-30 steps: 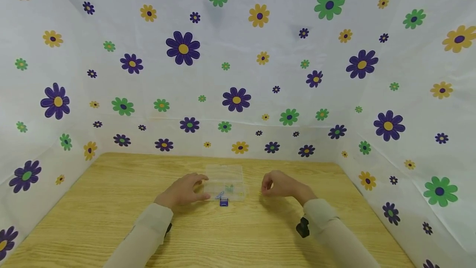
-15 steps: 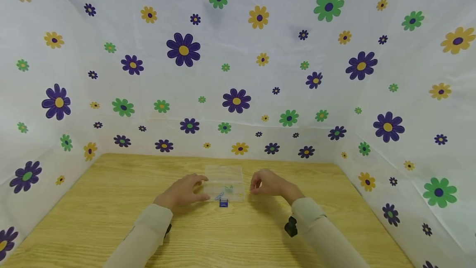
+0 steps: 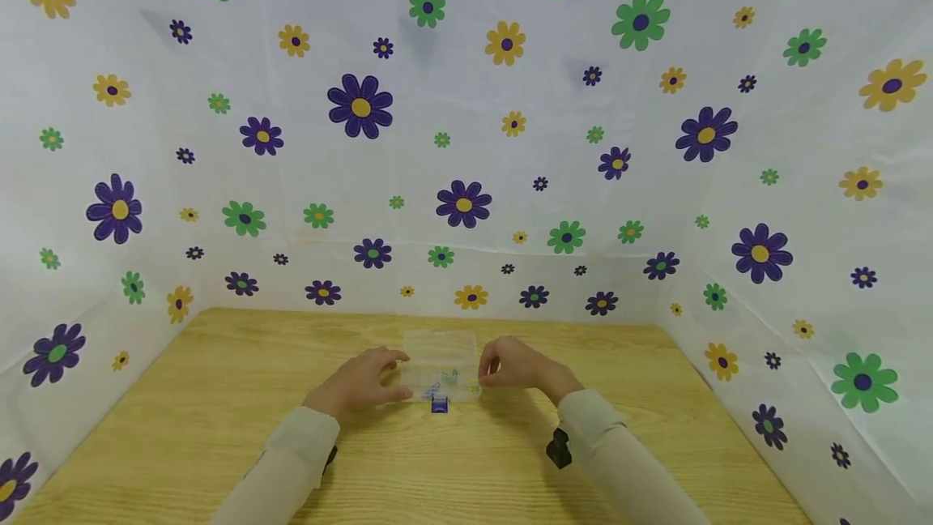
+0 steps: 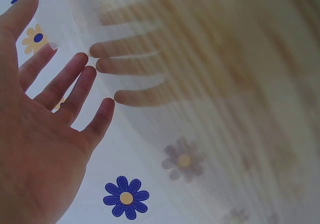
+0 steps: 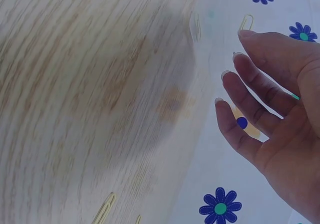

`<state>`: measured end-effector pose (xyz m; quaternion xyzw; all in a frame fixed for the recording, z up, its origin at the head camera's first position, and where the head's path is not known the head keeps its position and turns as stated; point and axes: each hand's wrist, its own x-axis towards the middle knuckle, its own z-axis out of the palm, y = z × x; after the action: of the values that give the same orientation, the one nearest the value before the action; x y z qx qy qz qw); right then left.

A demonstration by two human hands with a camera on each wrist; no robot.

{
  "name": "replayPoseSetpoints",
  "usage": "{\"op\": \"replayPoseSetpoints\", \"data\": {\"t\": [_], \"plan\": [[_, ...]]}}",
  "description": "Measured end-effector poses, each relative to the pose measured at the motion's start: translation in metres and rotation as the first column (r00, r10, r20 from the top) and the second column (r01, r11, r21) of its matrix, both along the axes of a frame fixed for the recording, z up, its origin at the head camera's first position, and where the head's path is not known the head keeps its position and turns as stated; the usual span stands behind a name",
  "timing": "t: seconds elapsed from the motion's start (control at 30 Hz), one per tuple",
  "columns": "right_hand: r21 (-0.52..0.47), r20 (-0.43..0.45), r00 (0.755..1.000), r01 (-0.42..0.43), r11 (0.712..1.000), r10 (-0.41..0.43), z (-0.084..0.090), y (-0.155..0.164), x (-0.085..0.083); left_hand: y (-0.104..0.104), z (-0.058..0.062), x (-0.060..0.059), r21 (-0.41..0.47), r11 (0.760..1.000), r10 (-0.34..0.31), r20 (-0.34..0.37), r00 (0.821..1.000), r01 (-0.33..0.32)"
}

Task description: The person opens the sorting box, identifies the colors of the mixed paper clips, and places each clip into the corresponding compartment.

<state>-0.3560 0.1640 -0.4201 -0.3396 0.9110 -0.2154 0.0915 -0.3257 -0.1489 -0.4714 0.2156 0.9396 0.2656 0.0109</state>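
Note:
A small clear plastic box sits mid-table with tiny blue and green bits inside. A dark blue clip lies just in front of it. My left hand rests at the box's left side; in the left wrist view its straight fingers touch the clear wall. My right hand is at the box's right edge, and its fingers are loosely curved with nothing plainly between them. A gold paper clip shows just past the fingertips; whether it is touched I cannot tell.
The wooden table is walled on three sides by white sheeting with flower prints. Loose gold paper clips lie on the wood near my right hand. Black wrist units sit under both sleeves.
My right hand has moved left across the table to the box's right edge. The left hand has stayed at the box's left side.

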Motion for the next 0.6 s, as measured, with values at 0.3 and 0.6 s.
{"op": "replayPoseSetpoints", "data": {"t": [0.3,0.6], "plan": [[0.025,-0.033,0.999,-0.018,1.000,0.018,-0.0038,-0.0033,0.0001,0.0010,-0.0007,0.0000,-0.005,1.000,0.018,0.000,1.000,-0.018],[0.033,-0.029,1.000,-0.006,0.999,0.007,-0.0061,-0.0053,0.0008,0.0013,0.0009,0.0023,-0.005,1.000,0.020,-0.001,1.000,-0.020]]}}
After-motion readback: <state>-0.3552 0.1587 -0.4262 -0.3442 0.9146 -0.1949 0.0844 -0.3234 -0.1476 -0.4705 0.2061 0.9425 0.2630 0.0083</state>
